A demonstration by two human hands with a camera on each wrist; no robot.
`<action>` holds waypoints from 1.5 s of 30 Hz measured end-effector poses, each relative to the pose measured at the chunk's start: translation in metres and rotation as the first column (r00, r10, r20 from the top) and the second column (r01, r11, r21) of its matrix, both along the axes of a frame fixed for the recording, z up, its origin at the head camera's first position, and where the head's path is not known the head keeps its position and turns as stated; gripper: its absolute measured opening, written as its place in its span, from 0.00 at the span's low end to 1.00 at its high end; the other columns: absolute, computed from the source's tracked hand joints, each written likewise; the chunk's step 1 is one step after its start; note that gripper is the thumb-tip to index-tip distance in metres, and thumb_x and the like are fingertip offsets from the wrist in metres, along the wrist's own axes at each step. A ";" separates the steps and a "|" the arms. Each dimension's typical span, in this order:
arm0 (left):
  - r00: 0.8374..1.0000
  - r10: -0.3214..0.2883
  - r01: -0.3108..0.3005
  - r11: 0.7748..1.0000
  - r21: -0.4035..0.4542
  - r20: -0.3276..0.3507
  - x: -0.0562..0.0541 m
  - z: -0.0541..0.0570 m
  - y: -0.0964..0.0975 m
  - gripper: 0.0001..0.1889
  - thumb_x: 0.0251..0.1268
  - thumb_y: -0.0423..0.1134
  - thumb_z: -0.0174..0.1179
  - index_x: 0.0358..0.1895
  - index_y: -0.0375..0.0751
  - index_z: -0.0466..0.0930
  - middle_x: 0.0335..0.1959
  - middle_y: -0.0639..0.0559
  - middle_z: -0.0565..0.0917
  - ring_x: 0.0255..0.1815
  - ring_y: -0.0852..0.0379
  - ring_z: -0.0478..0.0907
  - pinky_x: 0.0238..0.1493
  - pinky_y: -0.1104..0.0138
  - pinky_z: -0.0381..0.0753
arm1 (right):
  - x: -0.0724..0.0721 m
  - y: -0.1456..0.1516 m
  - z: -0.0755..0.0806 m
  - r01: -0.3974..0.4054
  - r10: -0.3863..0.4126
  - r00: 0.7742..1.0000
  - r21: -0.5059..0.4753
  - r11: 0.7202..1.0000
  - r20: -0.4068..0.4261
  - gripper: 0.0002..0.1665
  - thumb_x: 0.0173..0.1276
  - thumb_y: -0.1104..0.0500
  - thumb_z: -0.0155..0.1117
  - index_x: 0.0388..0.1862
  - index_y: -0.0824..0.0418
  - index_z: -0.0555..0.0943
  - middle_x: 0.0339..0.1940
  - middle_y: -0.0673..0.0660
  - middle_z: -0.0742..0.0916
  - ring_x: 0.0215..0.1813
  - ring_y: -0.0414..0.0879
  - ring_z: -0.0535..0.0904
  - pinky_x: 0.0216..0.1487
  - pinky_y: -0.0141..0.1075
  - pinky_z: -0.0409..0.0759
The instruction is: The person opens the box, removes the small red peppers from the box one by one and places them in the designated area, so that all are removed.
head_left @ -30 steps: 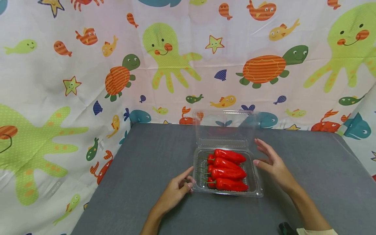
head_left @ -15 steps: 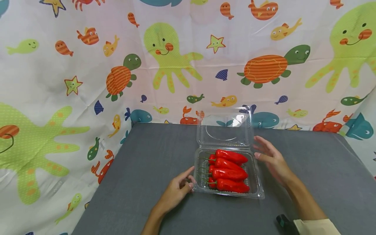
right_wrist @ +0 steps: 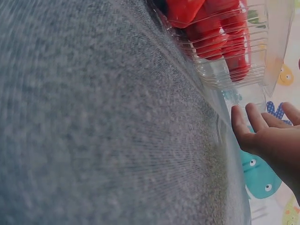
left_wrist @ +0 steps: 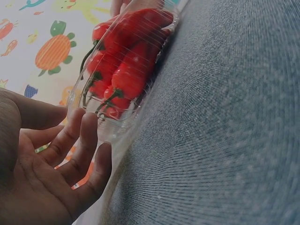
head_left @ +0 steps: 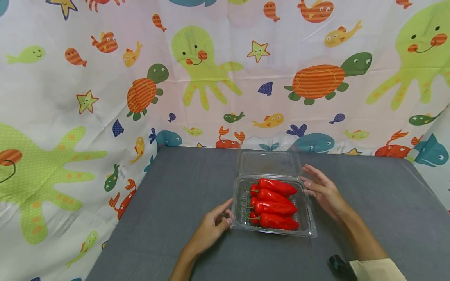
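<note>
A clear plastic clamshell container [head_left: 306, 218] sits on the table with its lid [head_left: 268, 163] tipped back behind it. Several red peppers [head_left: 277, 208] with green stems lie inside in a column. At the container's left side, my left hand [head_left: 212, 227] has its fingertips right at the rim. In the left wrist view, the fingers of this left hand [left_wrist: 61, 164] bend loosely beside the clear wall. My right hand [head_left: 327, 193] stands at the back right corner near the hinge, its fingers extended. The right wrist view shows those fingers [right_wrist: 241, 126] spread below the ribbed container wall.
A grey cloth covers the table [head_left: 190, 175]. Behind and to the left hangs a white curtain [head_left: 225, 47] printed with sea animals. A small black device [head_left: 339, 265] sits by the right sleeve [head_left: 379, 269].
The lid has tilted back from a more upright stance and now lies lower behind the container. My right hand has shifted slightly; the left stays at the rim.
</note>
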State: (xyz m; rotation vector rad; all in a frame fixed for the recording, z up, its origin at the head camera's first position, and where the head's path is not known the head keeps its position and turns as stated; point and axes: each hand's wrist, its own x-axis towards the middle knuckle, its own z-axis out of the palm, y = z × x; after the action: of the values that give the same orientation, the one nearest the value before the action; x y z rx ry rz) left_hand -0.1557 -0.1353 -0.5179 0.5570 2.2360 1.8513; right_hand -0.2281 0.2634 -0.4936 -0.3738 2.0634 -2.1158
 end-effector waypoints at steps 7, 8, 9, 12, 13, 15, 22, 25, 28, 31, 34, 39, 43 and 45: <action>1.000 0.007 -0.007 1.000 -0.004 -0.001 0.001 0.000 0.000 0.32 0.76 0.28 0.59 0.81 0.37 0.66 0.49 0.37 0.82 0.39 0.55 0.83 0.49 0.60 0.86 | 0.001 0.000 0.000 0.015 -0.016 0.999 0.030 0.999 0.037 0.41 0.85 0.56 0.53 0.89 0.56 0.49 0.88 0.70 0.50 0.75 0.47 0.64 0.61 0.31 0.79; 1.000 0.008 -0.008 1.000 -0.005 -0.001 0.001 0.000 0.001 0.32 0.76 0.27 0.59 0.81 0.37 0.66 0.49 0.37 0.82 0.39 0.55 0.83 0.49 0.61 0.86 | 0.001 0.000 -0.001 0.018 -0.019 0.999 0.032 0.999 0.037 0.41 0.85 0.56 0.53 0.89 0.57 0.49 0.88 0.70 0.50 0.76 0.48 0.64 0.61 0.31 0.79; 1.000 0.011 -0.011 1.000 -0.007 0.000 0.001 0.000 0.001 0.32 0.76 0.27 0.59 0.81 0.37 0.66 0.49 0.37 0.82 0.39 0.56 0.83 0.49 0.62 0.86 | 0.002 0.001 -0.001 0.021 -0.022 0.999 0.035 0.999 0.037 0.41 0.85 0.56 0.53 0.89 0.57 0.49 0.88 0.70 0.50 0.77 0.49 0.64 0.61 0.30 0.79; 1.000 0.023 -0.023 1.000 -0.020 -0.005 0.001 0.001 0.001 0.31 0.76 0.28 0.59 0.80 0.37 0.67 0.49 0.38 0.83 0.38 0.57 0.82 0.47 0.66 0.84 | 0.003 0.001 -0.003 0.024 -0.026 0.999 0.050 0.998 0.023 0.41 0.85 0.57 0.54 0.89 0.58 0.49 0.87 0.70 0.51 0.77 0.49 0.64 0.61 0.29 0.79; 1.000 0.028 -0.028 0.999 -0.026 -0.005 0.001 0.001 0.001 0.31 0.76 0.28 0.59 0.80 0.38 0.67 0.49 0.38 0.83 0.38 0.58 0.82 0.46 0.68 0.83 | 0.004 0.001 -0.004 0.025 -0.026 1.000 0.054 0.998 0.015 0.41 0.84 0.57 0.54 0.88 0.59 0.50 0.87 0.71 0.52 0.77 0.48 0.64 0.61 0.29 0.79; 0.999 0.036 -0.036 0.999 -0.040 -0.011 0.001 0.001 0.001 0.31 0.76 0.29 0.59 0.80 0.38 0.68 0.50 0.40 0.84 0.38 0.58 0.81 0.46 0.70 0.81 | 0.005 0.002 -0.005 0.029 -0.028 1.000 0.065 0.998 -0.008 0.41 0.84 0.58 0.55 0.88 0.59 0.51 0.87 0.72 0.53 0.75 0.45 0.66 0.61 0.28 0.79; 0.997 0.051 -0.055 0.997 -0.052 -0.066 0.001 0.002 0.001 0.30 0.74 0.28 0.61 0.78 0.38 0.70 0.52 0.41 0.83 0.39 0.61 0.81 0.45 0.71 0.79 | 0.012 0.004 -0.005 0.041 -0.036 0.998 0.118 0.992 -0.047 0.40 0.82 0.59 0.57 0.87 0.58 0.56 0.86 0.70 0.57 0.74 0.41 0.68 0.61 0.24 0.76; 0.993 0.060 -0.068 0.995 -0.068 -0.103 0.001 0.003 0.001 0.30 0.74 0.30 0.62 0.78 0.38 0.72 0.55 0.41 0.82 0.40 0.61 0.81 0.46 0.71 0.78 | 0.016 0.004 -0.002 0.055 -0.047 0.998 0.164 0.985 -0.050 0.41 0.82 0.57 0.59 0.87 0.59 0.56 0.86 0.69 0.59 0.76 0.48 0.67 0.61 0.23 0.75; 0.987 0.079 -0.091 0.992 -0.085 -0.144 0.000 0.003 0.001 0.29 0.75 0.32 0.64 0.77 0.39 0.73 0.62 0.40 0.78 0.45 0.58 0.82 0.48 0.70 0.78 | 0.020 0.004 0.001 0.071 -0.059 0.996 0.208 0.976 -0.061 0.41 0.81 0.56 0.60 0.87 0.59 0.57 0.85 0.69 0.60 0.76 0.50 0.67 0.59 0.23 0.75; 0.980 0.100 -0.118 0.988 -0.097 -0.171 -0.001 0.004 0.001 0.29 0.74 0.33 0.65 0.77 0.42 0.74 0.70 0.41 0.73 0.50 0.52 0.83 0.50 0.68 0.80 | 0.024 0.005 0.003 0.082 -0.063 0.994 0.235 0.969 -0.085 0.40 0.81 0.56 0.61 0.86 0.58 0.58 0.85 0.69 0.61 0.75 0.47 0.68 0.59 0.24 0.76; 0.980 0.094 -0.116 0.986 -0.118 -0.175 -0.003 0.005 0.002 0.30 0.75 0.33 0.64 0.78 0.46 0.73 0.77 0.45 0.68 0.54 0.49 0.83 0.50 0.66 0.81 | 0.029 0.005 0.006 0.093 -0.065 0.992 0.267 0.959 -0.113 0.39 0.81 0.56 0.61 0.86 0.58 0.59 0.84 0.69 0.62 0.75 0.50 0.68 0.59 0.24 0.76; 0.981 0.041 -0.070 0.986 -0.149 -0.192 -0.010 0.007 0.005 0.30 0.76 0.31 0.63 0.79 0.43 0.71 0.83 0.48 0.62 0.58 0.48 0.82 0.50 0.65 0.82 | 0.035 0.004 0.011 0.115 -0.068 0.987 0.340 0.933 -0.147 0.40 0.80 0.55 0.62 0.86 0.58 0.60 0.84 0.64 0.65 0.77 0.60 0.66 0.59 0.26 0.76; 0.978 0.011 -0.043 0.988 -0.150 -0.208 -0.018 0.007 0.009 0.30 0.75 0.29 0.62 0.79 0.41 0.71 0.85 0.47 0.60 0.58 0.46 0.82 0.49 0.64 0.82 | 0.039 0.003 0.015 0.120 -0.064 0.984 0.364 0.924 -0.163 0.40 0.80 0.56 0.62 0.85 0.58 0.60 0.84 0.63 0.65 0.77 0.65 0.65 0.58 0.26 0.78; 0.978 0.000 -0.032 0.988 -0.153 -0.209 -0.022 0.007 0.010 0.30 0.75 0.29 0.61 0.79 0.41 0.71 0.85 0.48 0.59 0.58 0.46 0.82 0.49 0.64 0.82 | 0.041 0.002 0.016 0.119 -0.058 0.983 0.370 0.922 -0.173 0.40 0.80 0.57 0.62 0.85 0.57 0.60 0.84 0.63 0.65 0.77 0.66 0.65 0.57 0.25 0.77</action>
State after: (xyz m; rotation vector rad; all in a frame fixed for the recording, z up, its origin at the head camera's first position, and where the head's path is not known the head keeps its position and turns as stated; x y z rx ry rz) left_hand -0.1779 -0.1250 -0.5108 0.7370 2.4981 1.6739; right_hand -0.1873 0.2659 -0.4771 -0.4097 2.5593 -1.7167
